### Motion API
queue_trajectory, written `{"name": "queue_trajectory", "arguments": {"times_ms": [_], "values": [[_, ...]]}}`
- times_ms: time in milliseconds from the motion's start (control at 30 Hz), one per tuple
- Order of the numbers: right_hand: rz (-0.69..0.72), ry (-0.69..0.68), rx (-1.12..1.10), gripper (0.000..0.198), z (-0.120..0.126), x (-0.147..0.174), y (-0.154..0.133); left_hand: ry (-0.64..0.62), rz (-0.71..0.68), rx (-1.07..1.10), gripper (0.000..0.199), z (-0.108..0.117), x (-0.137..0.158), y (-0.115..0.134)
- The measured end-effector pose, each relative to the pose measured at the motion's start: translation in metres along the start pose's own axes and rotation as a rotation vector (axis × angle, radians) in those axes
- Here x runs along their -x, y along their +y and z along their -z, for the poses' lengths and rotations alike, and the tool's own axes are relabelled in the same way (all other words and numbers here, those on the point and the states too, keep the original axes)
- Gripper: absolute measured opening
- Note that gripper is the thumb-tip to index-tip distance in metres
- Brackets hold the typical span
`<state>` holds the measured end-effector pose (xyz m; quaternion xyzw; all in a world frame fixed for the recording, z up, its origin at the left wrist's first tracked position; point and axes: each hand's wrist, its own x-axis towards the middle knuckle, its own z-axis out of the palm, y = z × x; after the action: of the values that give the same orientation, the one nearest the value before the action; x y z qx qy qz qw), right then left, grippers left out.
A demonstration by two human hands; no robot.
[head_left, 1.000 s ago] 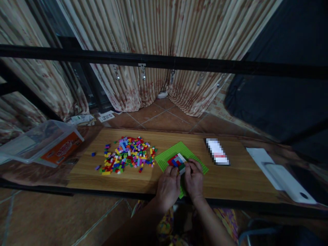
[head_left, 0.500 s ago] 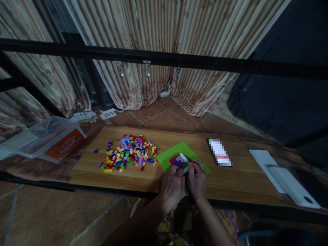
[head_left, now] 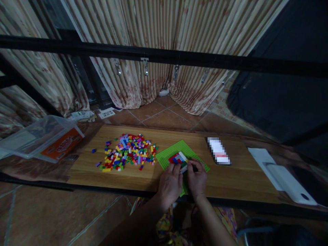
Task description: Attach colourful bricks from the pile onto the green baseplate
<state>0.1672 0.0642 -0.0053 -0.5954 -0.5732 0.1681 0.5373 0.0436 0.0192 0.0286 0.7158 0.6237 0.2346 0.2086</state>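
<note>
A green studded baseplate (head_left: 182,146) lies at an angle on the wooden board, partly under both hands. On it is a low build of toy bricks (head_left: 179,157) in red, blue, white, grey and dark green. My left hand (head_left: 170,184) has its fingers bent against the near left side of the build, gripping it. At the near right side, my right hand (head_left: 197,177) is closed with thumb and forefinger pinched together, touching the build's edge. Whatever lies between those fingertips is hidden.
A pile of loose coloured bricks (head_left: 130,150) spreads over the left of the wooden board (head_left: 243,177). Left of it stands a clear plastic box (head_left: 38,130) with an orange label. Right of the baseplate lies a blurred-out phone (head_left: 218,151); farther right, a white power bank-like object (head_left: 290,184).
The right fingers have shifted slightly left along the build's edge, and the left hand has barely moved. The whole view has drifted a little.
</note>
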Motion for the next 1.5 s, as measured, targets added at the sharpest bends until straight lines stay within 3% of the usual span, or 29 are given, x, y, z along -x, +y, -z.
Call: {"name": "queue_trajectory", "arguments": {"times_ms": [133,500,933,1133,1300,1500], "values": [[-0.027,0.005,-0.008,0.024,0.0,-0.001,0.002,-0.025,-0.035,-0.053,0.044,-0.002,-0.001,0.001],[-0.112,-0.024,0.081,0.03,-0.005,-0.006,0.0,-0.066,-0.069,-0.254,0.042,-0.003,-0.003,0.002],[-0.178,-0.114,0.105,0.03,-0.013,-0.011,0.006,-0.109,-0.168,-0.279,0.038,-0.004,-0.012,0.0],[-0.138,-0.17,0.074,0.034,-0.005,-0.016,0.002,-0.029,-0.174,-0.151,0.043,0.001,-0.006,-0.002],[-0.125,-0.117,0.107,0.044,0.017,-0.007,0.003,0.147,-0.165,-0.014,0.056,0.01,0.013,-0.029],[-0.02,-0.228,0.379,0.061,0.016,0.02,-0.011,0.222,-0.119,0.015,0.054,0.014,0.021,-0.058]]}}
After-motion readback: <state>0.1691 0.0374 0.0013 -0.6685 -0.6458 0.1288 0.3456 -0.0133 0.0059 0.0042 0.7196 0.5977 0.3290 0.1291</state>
